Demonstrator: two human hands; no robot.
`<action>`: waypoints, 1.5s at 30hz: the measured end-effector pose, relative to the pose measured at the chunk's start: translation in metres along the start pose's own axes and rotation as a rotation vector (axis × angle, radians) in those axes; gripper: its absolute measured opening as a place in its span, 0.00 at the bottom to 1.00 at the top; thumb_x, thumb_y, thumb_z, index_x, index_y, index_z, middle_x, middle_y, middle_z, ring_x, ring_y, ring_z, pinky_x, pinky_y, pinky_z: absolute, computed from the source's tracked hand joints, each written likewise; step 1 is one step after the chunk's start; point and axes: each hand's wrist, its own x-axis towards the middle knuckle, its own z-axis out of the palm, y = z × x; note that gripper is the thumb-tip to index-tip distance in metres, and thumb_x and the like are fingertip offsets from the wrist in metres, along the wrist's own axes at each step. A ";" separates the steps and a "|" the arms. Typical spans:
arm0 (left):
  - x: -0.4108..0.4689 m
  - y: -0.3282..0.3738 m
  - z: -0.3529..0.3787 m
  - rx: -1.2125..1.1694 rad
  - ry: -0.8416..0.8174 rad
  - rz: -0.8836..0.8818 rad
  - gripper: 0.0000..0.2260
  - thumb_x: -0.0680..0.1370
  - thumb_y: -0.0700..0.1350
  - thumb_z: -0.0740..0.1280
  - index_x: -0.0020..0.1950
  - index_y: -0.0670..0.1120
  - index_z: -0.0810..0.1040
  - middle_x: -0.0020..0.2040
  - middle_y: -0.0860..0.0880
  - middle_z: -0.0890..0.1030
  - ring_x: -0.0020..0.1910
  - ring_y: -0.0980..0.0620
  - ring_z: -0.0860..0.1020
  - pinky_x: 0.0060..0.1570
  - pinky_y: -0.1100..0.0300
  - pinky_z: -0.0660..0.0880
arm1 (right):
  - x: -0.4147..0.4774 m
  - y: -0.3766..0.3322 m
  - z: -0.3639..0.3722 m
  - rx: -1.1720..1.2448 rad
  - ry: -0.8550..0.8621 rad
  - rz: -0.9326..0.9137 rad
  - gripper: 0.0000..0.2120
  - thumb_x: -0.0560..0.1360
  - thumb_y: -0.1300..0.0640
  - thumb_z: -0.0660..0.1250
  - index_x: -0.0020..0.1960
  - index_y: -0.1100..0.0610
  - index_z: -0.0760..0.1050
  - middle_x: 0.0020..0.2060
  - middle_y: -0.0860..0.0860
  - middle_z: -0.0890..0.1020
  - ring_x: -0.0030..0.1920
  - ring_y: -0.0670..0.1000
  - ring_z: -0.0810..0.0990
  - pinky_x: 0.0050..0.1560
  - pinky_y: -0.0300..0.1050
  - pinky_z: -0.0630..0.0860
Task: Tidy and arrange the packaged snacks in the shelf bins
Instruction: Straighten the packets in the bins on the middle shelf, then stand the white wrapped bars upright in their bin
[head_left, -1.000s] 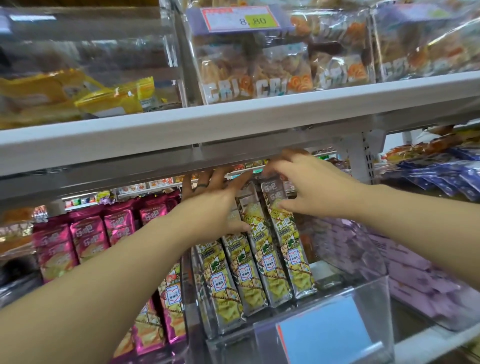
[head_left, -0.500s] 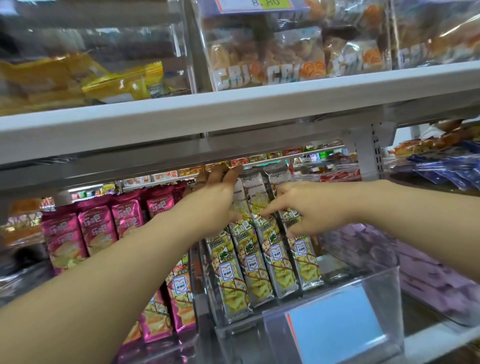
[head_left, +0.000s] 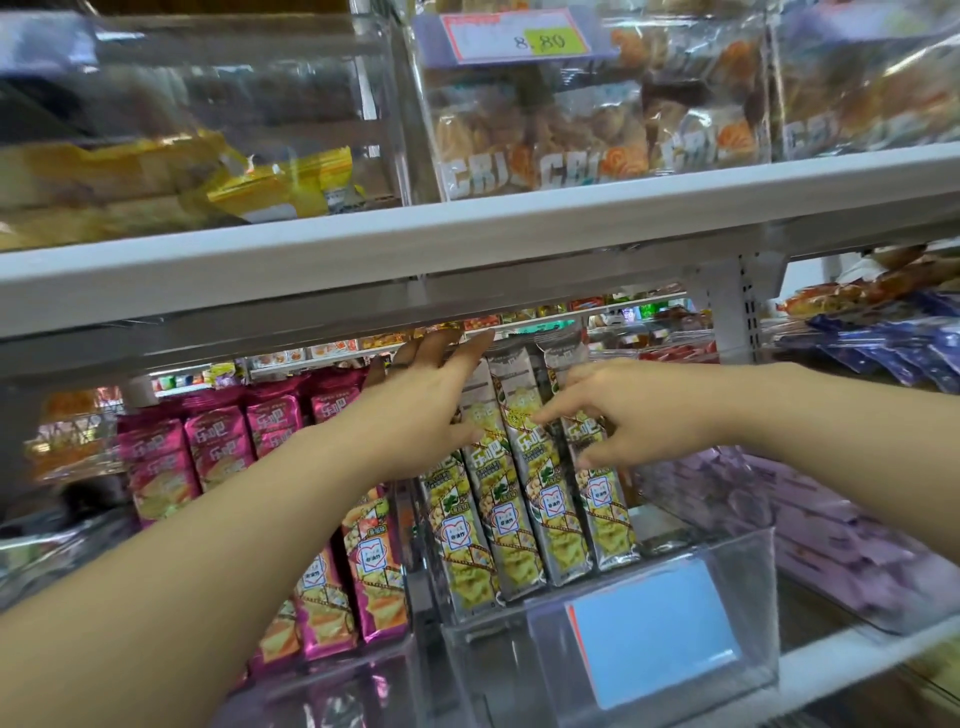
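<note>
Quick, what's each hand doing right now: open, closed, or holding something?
Left hand: open, straight fingers pressing against the green snack packs.
Right hand: fingers bent onto those packs; whether it grips one cannot be told.

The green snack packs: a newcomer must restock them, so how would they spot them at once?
Look under the white shelf board. The clear bin with a blue front label holds a row of tall packs on end. They are silver and green: magenta packs stand to their left, pale purple packs to their right.
</note>
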 end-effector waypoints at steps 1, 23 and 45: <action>-0.003 0.000 -0.003 0.001 0.006 -0.003 0.39 0.77 0.56 0.66 0.77 0.60 0.41 0.78 0.53 0.45 0.77 0.43 0.50 0.73 0.40 0.52 | -0.003 -0.002 -0.002 0.004 0.009 -0.006 0.28 0.76 0.48 0.67 0.73 0.43 0.62 0.69 0.50 0.68 0.59 0.42 0.68 0.64 0.40 0.64; -0.225 -0.024 -0.037 -0.017 0.182 0.071 0.14 0.79 0.51 0.60 0.64 0.53 0.75 0.59 0.54 0.77 0.59 0.49 0.76 0.53 0.53 0.74 | -0.077 -0.193 -0.007 0.246 0.227 -0.221 0.11 0.74 0.55 0.67 0.56 0.51 0.80 0.48 0.46 0.84 0.48 0.45 0.80 0.53 0.42 0.74; -0.315 -0.215 -0.038 -0.319 0.114 -0.395 0.16 0.77 0.56 0.63 0.65 0.58 0.73 0.63 0.59 0.71 0.58 0.60 0.71 0.56 0.62 0.68 | 0.089 -0.328 0.001 0.270 0.204 -0.391 0.21 0.71 0.51 0.70 0.63 0.42 0.72 0.60 0.43 0.70 0.57 0.45 0.74 0.59 0.44 0.70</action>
